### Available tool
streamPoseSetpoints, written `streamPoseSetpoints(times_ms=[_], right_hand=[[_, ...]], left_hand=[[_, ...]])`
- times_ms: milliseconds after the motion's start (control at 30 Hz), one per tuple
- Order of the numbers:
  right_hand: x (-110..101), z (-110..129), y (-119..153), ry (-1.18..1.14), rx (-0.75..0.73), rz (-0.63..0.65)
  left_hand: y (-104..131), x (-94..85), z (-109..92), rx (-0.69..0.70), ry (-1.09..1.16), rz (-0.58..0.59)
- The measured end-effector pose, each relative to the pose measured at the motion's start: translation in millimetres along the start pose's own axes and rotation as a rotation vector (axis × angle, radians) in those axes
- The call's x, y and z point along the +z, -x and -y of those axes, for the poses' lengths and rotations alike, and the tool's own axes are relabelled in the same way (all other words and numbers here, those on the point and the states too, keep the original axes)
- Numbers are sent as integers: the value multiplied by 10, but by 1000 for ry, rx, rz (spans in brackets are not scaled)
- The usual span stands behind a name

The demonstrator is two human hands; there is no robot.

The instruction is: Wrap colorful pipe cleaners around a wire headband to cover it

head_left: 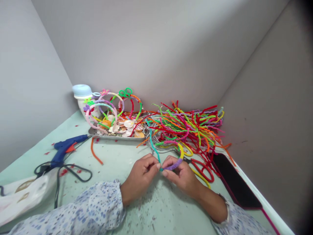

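So I've got the purple-and-yellow fuzzy hoop (181, 152) just nearer me than the silver metal tray (119, 138), off its right end, pinched in my right hand (183, 174), curving up and away. My left hand (143, 171) grips the fuzzy teal strand (151, 141) right beside it, long axis running toward the tray, which holds pale seashells (128, 124) and colourful fuzzy rings (95, 106).

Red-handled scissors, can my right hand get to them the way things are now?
Probably yes. The scissors lie close beside the right hand, and their red handles look uncovered. Its fingers are pinching the fuzzy band, though, so it would likely have to let go first.
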State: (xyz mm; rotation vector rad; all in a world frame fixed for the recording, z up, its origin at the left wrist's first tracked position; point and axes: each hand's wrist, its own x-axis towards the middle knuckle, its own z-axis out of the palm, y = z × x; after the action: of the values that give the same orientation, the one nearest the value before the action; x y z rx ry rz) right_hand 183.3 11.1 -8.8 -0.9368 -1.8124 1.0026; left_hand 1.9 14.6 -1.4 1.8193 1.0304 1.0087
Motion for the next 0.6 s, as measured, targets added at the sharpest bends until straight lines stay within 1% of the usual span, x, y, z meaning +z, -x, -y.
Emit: streamPoseSetpoints(times_ms=[333,467,600], right_hand=[[-15,-3,-2,-27,25,13],[-10,-43,-7,-84,44,-18],[-17,-36,-31,-169,90,-69]], left_hand=[[11,6,-11,-5,-15,4],[7,6,-15,-6,12,-17],[8,10,-6,0,21,-51]])
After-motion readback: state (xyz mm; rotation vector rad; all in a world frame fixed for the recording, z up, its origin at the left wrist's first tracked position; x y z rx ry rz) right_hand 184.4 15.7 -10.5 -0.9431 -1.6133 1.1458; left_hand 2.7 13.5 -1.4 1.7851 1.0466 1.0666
